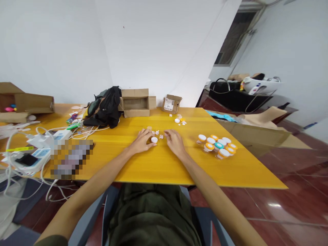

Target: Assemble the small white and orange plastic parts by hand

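On the yellow table, my left hand (141, 141) has its thumb and forefinger closed around the sides of a small round white cap (154, 139). My right hand (174, 140) is a short way to the right, its fingers bent but apart, with nothing seen in them. Between the two hands lies a small white openwork plastic piece (161, 137). Two or so similar white pieces (157, 132) sit just beyond the cap. What is beneath the cap cannot be made out.
Several clear jars with orange, white and teal lids (219, 146) cluster at the right. Farther back are loose white and orange parts (180, 121), a small carton (171, 104), an open cardboard box (135, 103) and a black bag (107, 107). Power strips (41, 157) and cables crowd the left.
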`<state>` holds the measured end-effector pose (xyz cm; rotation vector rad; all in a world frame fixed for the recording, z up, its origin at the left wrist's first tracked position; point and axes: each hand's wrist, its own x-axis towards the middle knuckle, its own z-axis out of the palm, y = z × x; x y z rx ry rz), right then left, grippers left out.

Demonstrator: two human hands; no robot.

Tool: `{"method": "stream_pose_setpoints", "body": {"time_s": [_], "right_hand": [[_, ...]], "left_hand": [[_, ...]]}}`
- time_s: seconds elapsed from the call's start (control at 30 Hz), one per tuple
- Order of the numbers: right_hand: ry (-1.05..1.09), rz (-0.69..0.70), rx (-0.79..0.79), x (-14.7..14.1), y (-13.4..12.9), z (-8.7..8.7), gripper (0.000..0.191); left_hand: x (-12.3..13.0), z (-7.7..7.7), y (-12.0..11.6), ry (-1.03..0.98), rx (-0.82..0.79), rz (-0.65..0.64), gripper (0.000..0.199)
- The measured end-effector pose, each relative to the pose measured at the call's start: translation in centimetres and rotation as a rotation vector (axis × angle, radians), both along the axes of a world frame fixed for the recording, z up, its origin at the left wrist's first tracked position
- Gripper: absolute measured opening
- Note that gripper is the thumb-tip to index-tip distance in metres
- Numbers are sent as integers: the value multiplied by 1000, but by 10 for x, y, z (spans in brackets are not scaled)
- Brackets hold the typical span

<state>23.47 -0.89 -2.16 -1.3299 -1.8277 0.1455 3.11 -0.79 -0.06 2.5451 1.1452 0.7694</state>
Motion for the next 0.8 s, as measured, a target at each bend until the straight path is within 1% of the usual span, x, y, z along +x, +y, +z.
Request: {"method": "stream_pose_setpoints", "body": {"time_s": [0.13, 0.23, 0.3, 0.43, 0.6, 0.7, 0.8], "right_hand": [[-156, -33, -35, 0, 0, -2, 20], [-230, -33, -59, -2, 0, -3, 19], [-241, -13, -50, -1, 1, -4, 17], [-193, 38, -42, 1, 4, -5, 10], [-81, 79, -69, 0, 6, -7, 8], [-18, 97, -106, -2, 5, -7, 8], [10, 108, -125, -3, 4, -5, 9]], "left_hand": [[0, 2, -2, 5, -6, 17, 19], [0, 3, -2, 9, -21, 14, 20], [0, 3, -2, 11, -30, 5, 23], [-1, 6, -3, -14, -28, 3, 26], [-1, 10, -1, -84, 6, 62, 23], [1, 13, 4, -113, 20, 97, 21], [8, 17, 14, -86, 44, 98, 26]]}}
